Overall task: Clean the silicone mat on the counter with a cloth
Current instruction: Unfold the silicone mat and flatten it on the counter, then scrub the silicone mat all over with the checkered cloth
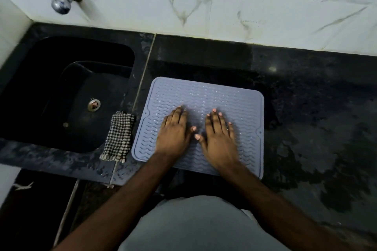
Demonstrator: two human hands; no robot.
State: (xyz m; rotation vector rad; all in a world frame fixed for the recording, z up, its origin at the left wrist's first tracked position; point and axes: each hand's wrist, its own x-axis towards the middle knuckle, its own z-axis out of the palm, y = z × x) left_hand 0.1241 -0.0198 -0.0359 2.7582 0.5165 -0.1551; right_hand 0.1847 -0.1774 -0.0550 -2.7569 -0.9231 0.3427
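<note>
**Both palms flat on the mat, cloth waiting to the left**

The left hand (173, 134) and right hand (219, 138) lie side by side, palms down and fingers spread, holding nothing, pressed on the near half of the mat (234, 100). The mat lies flat on the dark, wet counter (316, 108), its long side running left to right. The folded checked cloth (118, 138) rests just beside the mat's left edge, at the sink (61, 91) rim, its long axis pointing away from the person. It is closer to the left hand, so that hand probably reaches for it next.
</note>
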